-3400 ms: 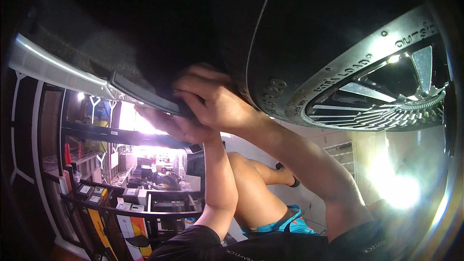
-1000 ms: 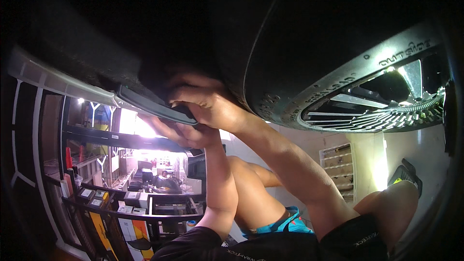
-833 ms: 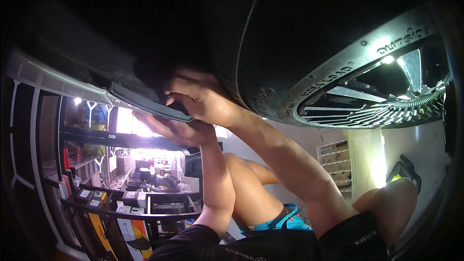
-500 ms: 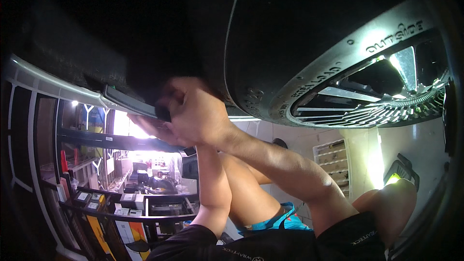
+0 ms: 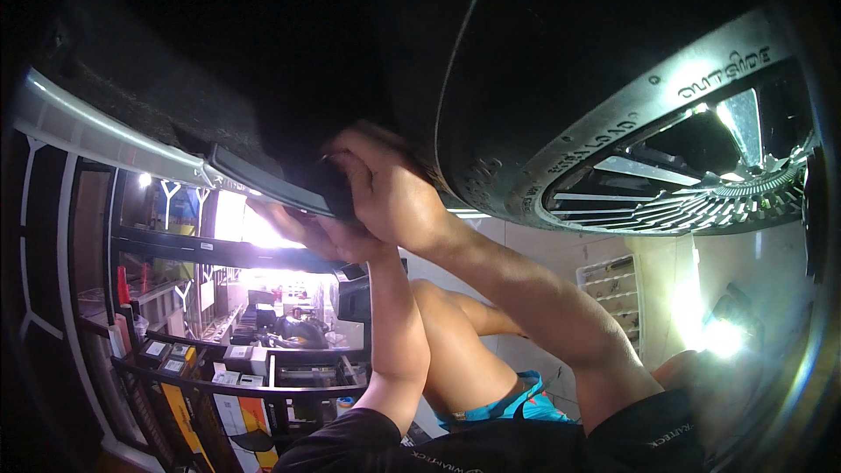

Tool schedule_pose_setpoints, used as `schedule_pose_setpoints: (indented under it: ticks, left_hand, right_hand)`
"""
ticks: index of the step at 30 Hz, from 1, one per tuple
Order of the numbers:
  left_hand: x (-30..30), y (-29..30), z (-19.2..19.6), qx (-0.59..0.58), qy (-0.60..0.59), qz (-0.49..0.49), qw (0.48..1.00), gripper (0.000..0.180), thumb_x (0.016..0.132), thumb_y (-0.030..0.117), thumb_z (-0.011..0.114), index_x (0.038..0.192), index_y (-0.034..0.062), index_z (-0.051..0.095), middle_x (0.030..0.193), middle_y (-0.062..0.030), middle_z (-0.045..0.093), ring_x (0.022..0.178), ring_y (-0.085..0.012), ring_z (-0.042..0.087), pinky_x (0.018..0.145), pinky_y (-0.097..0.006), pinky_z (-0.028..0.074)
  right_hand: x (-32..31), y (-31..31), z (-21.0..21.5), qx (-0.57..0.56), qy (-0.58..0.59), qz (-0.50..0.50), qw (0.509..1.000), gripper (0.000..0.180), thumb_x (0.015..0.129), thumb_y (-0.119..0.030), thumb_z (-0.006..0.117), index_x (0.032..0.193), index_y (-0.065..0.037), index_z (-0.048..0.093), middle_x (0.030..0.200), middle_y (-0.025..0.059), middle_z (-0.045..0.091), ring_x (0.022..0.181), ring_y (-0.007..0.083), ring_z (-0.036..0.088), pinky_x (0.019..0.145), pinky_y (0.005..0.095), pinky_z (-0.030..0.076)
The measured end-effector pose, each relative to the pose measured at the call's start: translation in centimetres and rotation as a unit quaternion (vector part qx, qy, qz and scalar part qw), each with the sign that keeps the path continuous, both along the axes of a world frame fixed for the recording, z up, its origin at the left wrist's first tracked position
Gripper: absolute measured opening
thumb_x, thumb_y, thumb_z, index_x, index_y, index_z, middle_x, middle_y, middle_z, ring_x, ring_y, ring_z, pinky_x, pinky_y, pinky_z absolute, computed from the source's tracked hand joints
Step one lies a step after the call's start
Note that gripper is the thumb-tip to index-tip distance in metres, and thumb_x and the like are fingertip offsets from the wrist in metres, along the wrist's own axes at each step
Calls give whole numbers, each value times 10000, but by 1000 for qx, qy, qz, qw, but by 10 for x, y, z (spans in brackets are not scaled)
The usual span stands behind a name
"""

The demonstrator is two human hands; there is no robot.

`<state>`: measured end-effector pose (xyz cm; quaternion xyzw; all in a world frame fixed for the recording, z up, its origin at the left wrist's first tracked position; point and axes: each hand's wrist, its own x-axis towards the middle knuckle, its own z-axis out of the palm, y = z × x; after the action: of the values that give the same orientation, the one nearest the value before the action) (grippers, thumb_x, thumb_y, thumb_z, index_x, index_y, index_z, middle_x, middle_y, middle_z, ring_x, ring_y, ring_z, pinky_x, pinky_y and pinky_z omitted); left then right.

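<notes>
Inside the dark wheel arch, my right hand (image 5: 385, 184) is raised beside the tyre (image 5: 526, 153), its fingers curled against the dark lining (image 5: 228, 114). Motion blur and shadow hide what those fingers grip, if anything. Lower and to the left, my left hand (image 5: 328, 235) lies along the underside of a grey curved edge strip (image 5: 272, 182) of the arch. Its fingers reach left, stretched out and partly washed out by bright light. My forearms cross close together below the hands. The wheel's spoked rim (image 5: 666, 175) fills the right side.
A pale body panel edge (image 5: 114, 136) curves off to the left. Behind it stands a dark shelf rack (image 5: 307, 392) with boxes (image 5: 245, 357). A tray with compartments (image 5: 611, 289) is on the floor at right, near a glaring work lamp (image 5: 723, 337).
The view has shifted slightly, so the arch and wheel sit further right. My right hand has drawn a little apart from my left and up into the arch. The lamp now glares brightly.
</notes>
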<state>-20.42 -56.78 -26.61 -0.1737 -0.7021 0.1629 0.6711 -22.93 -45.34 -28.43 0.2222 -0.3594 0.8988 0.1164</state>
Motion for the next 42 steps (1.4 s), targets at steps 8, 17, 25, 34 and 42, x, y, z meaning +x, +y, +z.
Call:
schedule_pose_setpoints:
  ticks: [8, 17, 25, 34, 42]
  left_hand:
    - [6, -6, 0, 51, -21, 26, 998, 673, 1097, 517, 285, 1474, -13, 459, 1495, -275, 477, 1401, -417, 505, 1117, -561, 492]
    - [7, -7, -7, 88, -26, 51, 995, 757, 1083, 566, 171, 1498, -22, 405, 1513, -253, 465, 1412, -399, 498, 1121, -534, 504]
    - [16, -33, -8, 169, -58, 30, 984, 752, 1067, 593, 226, 1472, 1, 451, 1475, -203, 517, 1368, -356, 543, 1132, -463, 503]
    - [21, -47, -2, 229, -200, 22, 952, 725, 1054, 578, 287, 1478, 13, 452, 1518, -190, 471, 1403, -325, 501, 1185, -493, 434]
    - [18, -54, -6, 237, -121, -71, 961, 737, 1043, 562, 234, 1511, 24, 420, 1552, -217, 428, 1464, -363, 426, 1200, -534, 395]
  right_hand:
    - [-14, -2, -5, -35, 141, -57, 988, 154, 939, -7, 626, 1040, -35, 740, 1072, 111, 670, 952, 283, 706, 841, 380, 592]
    - [-19, -5, -10, -40, 196, -62, 978, 218, 884, 67, 626, 1057, -20, 727, 1200, 118, 630, 1022, 276, 688, 862, 362, 596]
    - [-19, -14, -7, -27, 222, -133, 965, 193, 788, 54, 669, 969, 17, 725, 1144, 140, 644, 1081, 295, 652, 834, 344, 607]
    - [-18, -16, -1, -2, 255, -214, 943, 189, 732, -4, 716, 917, 32, 736, 976, 147, 681, 1111, 310, 636, 825, 350, 611]
    - [-17, -13, -9, -48, 211, -88, 972, 219, 789, 37, 681, 1003, 23, 725, 1189, 168, 633, 1094, 314, 645, 823, 370, 607]
